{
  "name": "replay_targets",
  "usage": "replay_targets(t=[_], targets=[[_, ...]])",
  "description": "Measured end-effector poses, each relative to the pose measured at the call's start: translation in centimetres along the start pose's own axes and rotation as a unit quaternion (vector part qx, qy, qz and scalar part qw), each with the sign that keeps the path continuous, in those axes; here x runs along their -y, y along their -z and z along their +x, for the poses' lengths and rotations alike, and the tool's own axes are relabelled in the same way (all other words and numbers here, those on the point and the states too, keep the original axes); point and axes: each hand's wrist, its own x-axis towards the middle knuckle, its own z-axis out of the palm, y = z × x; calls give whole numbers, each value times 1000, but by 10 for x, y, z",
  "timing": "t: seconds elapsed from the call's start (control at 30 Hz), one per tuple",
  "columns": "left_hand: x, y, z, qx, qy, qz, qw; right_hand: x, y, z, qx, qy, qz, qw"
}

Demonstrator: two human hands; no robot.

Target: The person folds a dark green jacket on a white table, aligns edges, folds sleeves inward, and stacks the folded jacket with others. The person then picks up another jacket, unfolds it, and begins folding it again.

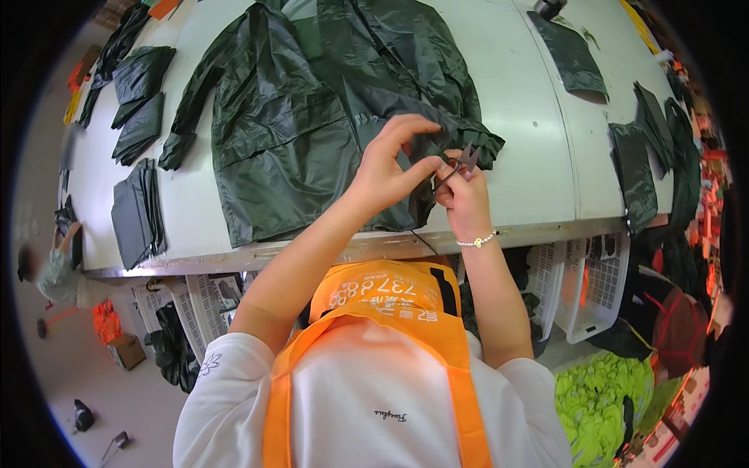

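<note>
A dark green, shiny jacket [289, 132] lies spread on the white table in front of me, its sleeves out to both sides. My right hand [463, 195], with a beaded bracelet at the wrist, is closed around small dark thread snips [468, 158] whose blades point up. My left hand [390, 164] hovers over the jacket's right part, thumb and bent forefinger apart. Its thumb reaches to the right fingers beside the snips. Dark fabric shows behind the gap between thumb and forefinger. Some left fingertips are hidden.
Folded dark green pieces [139, 210] lie along the table's left, others [632, 168] on the right. White plastic baskets [593, 288] stand under the table edge [351, 251]. Bright yellow-green fabric [605, 398] is heaped at lower right. Another person [58, 273] is at far left.
</note>
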Motion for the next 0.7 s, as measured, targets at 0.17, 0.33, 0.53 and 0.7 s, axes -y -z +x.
replay_targets(t=[0.17,0.33,0.53,0.7], targets=[[14,15,0,137,124,-72,980,0,-9,-17,-39,45,-80,995],[12,17,4,167,96,-65,979,3,-7,-24,-104,101,-169,975],[8,14,3,147,114,-27,982,15,-1,-21,-159,147,-162,963],[17,13,3,86,108,-47,989,3,-3,-31,-129,187,-188,956]])
